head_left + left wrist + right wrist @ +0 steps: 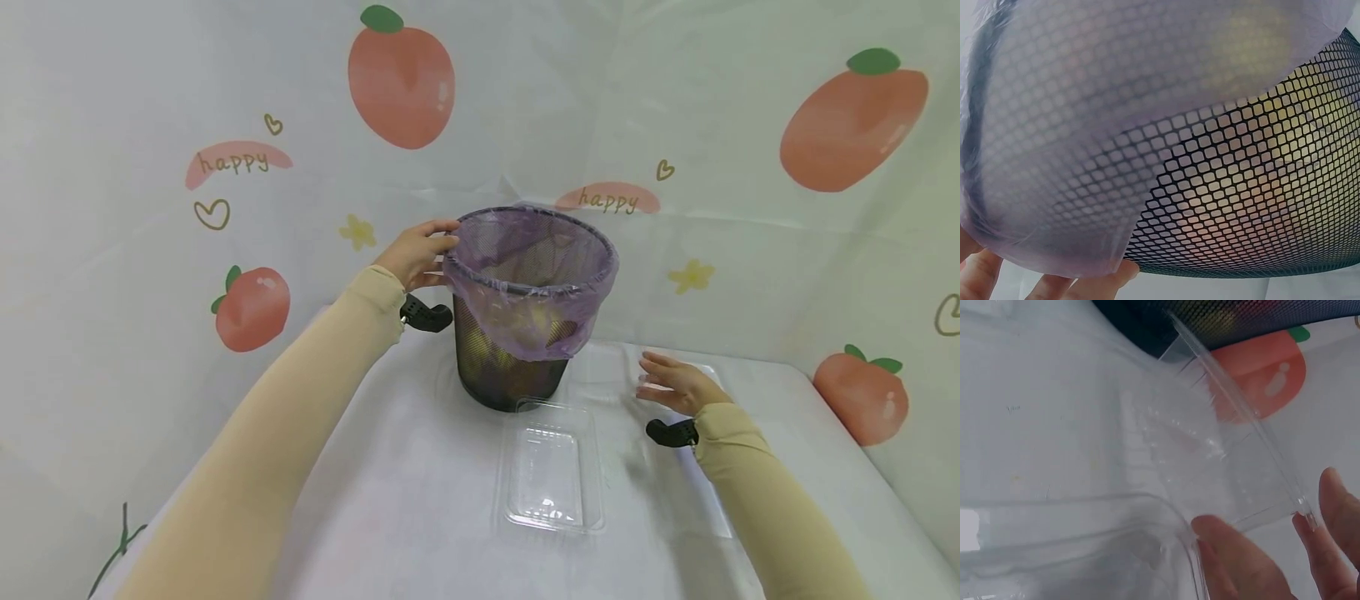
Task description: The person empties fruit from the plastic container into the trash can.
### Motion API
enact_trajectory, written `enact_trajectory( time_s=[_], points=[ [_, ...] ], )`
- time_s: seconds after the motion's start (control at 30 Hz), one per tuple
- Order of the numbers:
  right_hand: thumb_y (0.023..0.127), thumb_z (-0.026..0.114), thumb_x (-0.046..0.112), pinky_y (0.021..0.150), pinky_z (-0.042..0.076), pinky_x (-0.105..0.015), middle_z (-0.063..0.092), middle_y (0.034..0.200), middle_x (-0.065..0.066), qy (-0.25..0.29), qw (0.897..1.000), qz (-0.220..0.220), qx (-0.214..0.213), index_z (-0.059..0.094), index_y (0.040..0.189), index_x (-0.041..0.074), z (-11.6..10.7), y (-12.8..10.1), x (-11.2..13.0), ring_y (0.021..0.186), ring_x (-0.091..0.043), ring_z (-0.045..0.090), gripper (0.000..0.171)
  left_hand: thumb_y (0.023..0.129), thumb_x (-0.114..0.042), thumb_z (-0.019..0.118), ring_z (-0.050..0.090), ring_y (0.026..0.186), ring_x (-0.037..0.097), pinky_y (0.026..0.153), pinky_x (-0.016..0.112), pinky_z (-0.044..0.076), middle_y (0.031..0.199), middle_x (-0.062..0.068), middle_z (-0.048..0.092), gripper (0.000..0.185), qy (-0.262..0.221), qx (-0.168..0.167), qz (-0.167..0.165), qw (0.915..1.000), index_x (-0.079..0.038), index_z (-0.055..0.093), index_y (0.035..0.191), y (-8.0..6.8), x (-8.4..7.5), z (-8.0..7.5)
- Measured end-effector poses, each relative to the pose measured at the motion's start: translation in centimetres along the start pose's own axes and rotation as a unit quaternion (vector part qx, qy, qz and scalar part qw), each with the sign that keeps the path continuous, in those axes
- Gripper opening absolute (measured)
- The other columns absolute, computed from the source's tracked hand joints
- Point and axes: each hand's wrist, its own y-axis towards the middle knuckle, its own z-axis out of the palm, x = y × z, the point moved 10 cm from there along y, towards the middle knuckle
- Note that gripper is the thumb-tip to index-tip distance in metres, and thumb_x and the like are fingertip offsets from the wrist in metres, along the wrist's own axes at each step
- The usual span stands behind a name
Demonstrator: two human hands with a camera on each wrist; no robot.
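A black mesh wastebasket (510, 371) stands upright toward the back of the table, with a purple plastic bag (540, 321) folded over its rim. Yellowish contents show through the mesh. My left hand (420, 254) touches the bag at the left of the rim; in the left wrist view its fingertips lie along the bag's lower edge. Right of the basket, my right hand (678, 383) has its fingers spread apart. In the right wrist view a clear plastic piece (1197, 444) extends close to those fingers; contact is unclear. A clear plastic box (551, 475) lies in front of the basket.
A white cloth covers the table (420, 500). Behind it hangs a white backdrop (495, 83) printed with red fruit and words, close behind the basket. A black wrist camera (671, 432) juts out below the right hand, another (426, 315) below the left.
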Motion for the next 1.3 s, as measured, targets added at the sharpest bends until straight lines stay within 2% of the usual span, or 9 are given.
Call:
enact_trajectory(
  time_s=[0.1,0.17,0.3,0.37,0.43,0.63,0.7,0.8,1.3],
  points=[
    [0.1,0.049,0.008,0.093,0.052,-0.025,-0.008,0.16,-0.02,0.014,1.0,-0.009,0.001,-0.003,0.154,0.002,-0.4,-0.1,0.0,0.087,-0.006,0.064,0.075,0.103,-0.017,0.047,0.058,0.097,0.019,0.098,0.039,0.05,0.142,0.012,0.043,0.047,-0.001,-0.003,0.002,1.0,-0.024,0.04,0.149,0.1,0.0,0.0],
    [0.099,0.051,0.004,0.091,0.054,-0.025,0.008,0.159,-0.024,0.025,1.0,-0.006,-0.01,0.0,0.154,0.002,-0.8,0.0,-0.1,0.081,-0.005,0.065,0.075,0.103,-0.017,0.047,0.058,0.097,0.019,0.097,0.039,0.051,0.142,0.012,0.043,0.046,-0.001,-0.005,0.004,1.0,-0.025,0.04,0.149,0.1,0.0,0.0],
    [0.097,0.052,-0.003,0.086,0.056,-0.029,0.063,0.112,-0.014,0.039,0.999,0.002,-0.023,0.003,0.153,-0.001,-1.4,0.2,-0.2,0.079,-0.01,0.068,0.075,0.104,-0.018,0.046,0.057,0.098,0.02,0.095,0.039,0.051,0.141,0.011,0.044,0.045,0.003,-0.008,0.008,0.9999,-0.026,0.041,0.148,0.8,0.2,-0.2],
    [0.097,0.05,-0.006,0.084,0.057,-0.029,0.064,0.089,0.002,0.039,0.999,0.006,-0.023,0.003,0.153,-0.002,-1.5,0.3,-0.3,0.078,-0.015,0.069,0.074,0.104,-0.019,0.046,0.057,0.1,0.02,0.096,0.039,0.051,0.14,0.01,0.045,0.044,0.003,-0.01,0.01,0.9999,-0.027,0.041,0.147,1.3,0.5,-0.4],
    [0.097,0.048,-0.007,0.082,0.058,-0.029,0.065,0.083,0.001,0.033,0.999,0.009,-0.02,0.002,0.153,-0.003,-1.5,0.3,-0.3,0.077,-0.019,0.07,0.073,0.104,-0.019,0.046,0.058,0.102,0.021,0.096,0.04,0.051,0.14,0.01,0.045,0.044,0.004,-0.011,0.011,0.9999,-0.027,0.042,0.147,1.7,0.6,-0.5],
    [0.096,0.051,-0.007,0.084,0.057,-0.028,0.059,0.11,-0.017,0.007,0.998,0.027,-0.048,0.008,0.153,-0.001,-1.9,0.2,-0.7,0.077,-0.017,0.07,0.072,0.104,-0.02,0.045,0.058,0.098,0.02,0.094,0.039,0.052,0.138,0.011,0.046,0.044,0.005,-0.013,0.012,0.9998,-0.027,0.042,0.147,1.9,0.7,-0.5],
    [0.096,0.052,-0.006,0.084,0.057,-0.027,0.045,0.131,-0.032,-0.001,0.998,0.033,-0.058,0.01,0.153,0.0,-1.9,0.2,-0.8,0.077,-0.016,0.07,0.072,0.104,-0.02,0.045,0.058,0.095,0.019,0.092,0.038,0.053,0.138,0.01,0.046,0.044,0.007,-0.014,0.013,0.9998,-0.027,0.042,0.147,1.8,0.7,-0.6],
    [0.096,0.052,-0.007,0.082,0.057,-0.027,0.017,0.152,-0.034,-0.005,0.997,0.036,-0.066,0.01,0.153,0.0,-1.9,0.3,-0.9,0.075,-0.017,0.071,0.072,0.104,-0.02,0.045,0.058,0.092,0.018,0.09,0.037,0.053,0.138,0.01,0.046,0.044,0.006,-0.014,0.013,0.9998,-0.027,0.041,0.147,1.7,0.7,-0.6],
    [0.095,0.054,-0.006,0.081,0.058,-0.031,0.003,0.159,-0.027,-0.008,0.996,0.057,-0.072,0.01,0.153,-0.001,-1.9,0.6,-1.4,0.072,-0.015,0.069,0.074,0.104,-0.018,0.045,0.058,0.095,0.019,0.093,0.04,0.052,0.141,0.01,0.044,0.044,-0.006,-0.015,0.007,0.9998,-0.026,0.042,0.147,2.0,0.8,-0.6]
  ],
)
